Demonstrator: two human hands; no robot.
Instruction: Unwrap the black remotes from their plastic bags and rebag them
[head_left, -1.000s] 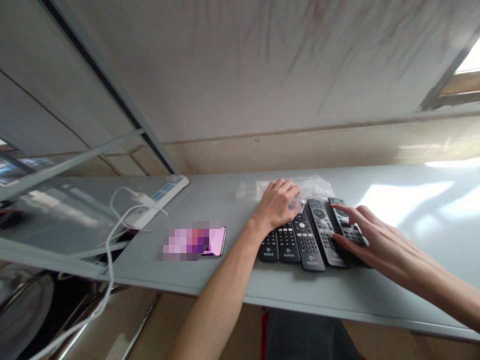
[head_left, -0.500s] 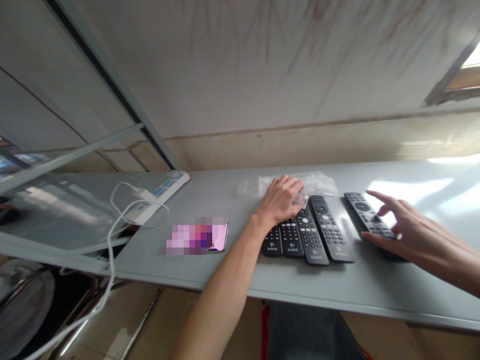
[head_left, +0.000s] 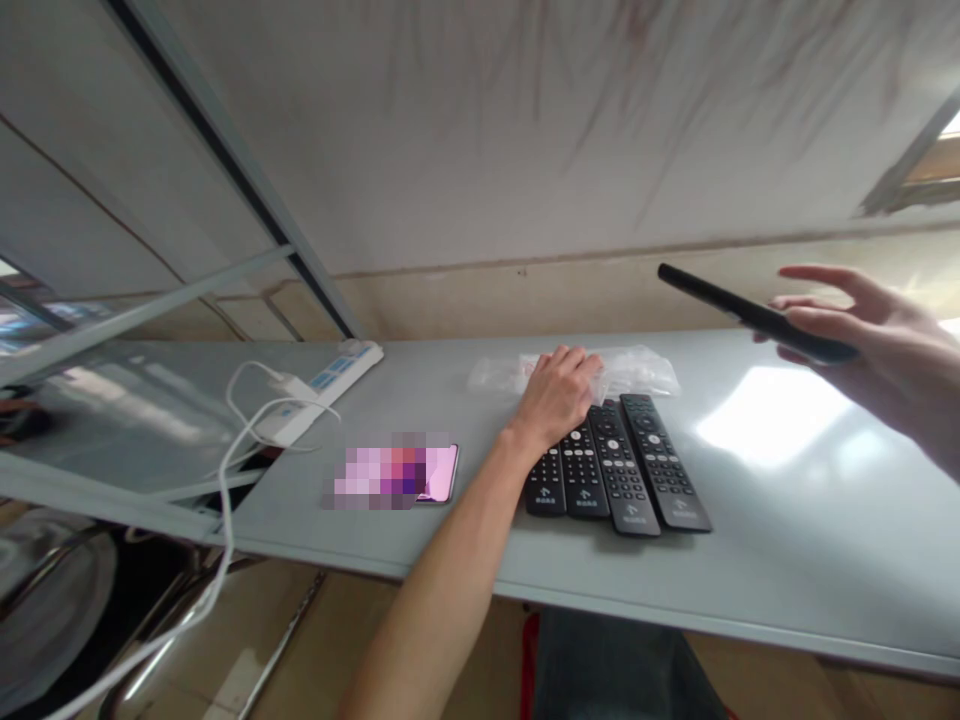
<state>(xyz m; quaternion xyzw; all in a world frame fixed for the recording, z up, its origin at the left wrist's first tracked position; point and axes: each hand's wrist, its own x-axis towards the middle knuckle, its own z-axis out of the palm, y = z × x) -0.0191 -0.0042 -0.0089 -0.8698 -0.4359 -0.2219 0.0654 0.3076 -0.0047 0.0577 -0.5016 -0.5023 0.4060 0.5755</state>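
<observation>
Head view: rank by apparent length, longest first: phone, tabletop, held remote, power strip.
1. Tabletop
2. Held remote
Unranked: power strip and phone, both shorter, look too close; pixelation masks the phone's left end.

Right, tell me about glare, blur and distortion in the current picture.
Head view: bright glare on the tabletop, right of the row of remotes; head view: their lettering is too soft to read; head view: pixel blocks cover most of the phone; head view: the metal post slants, possibly wide-angle distortion.
</observation>
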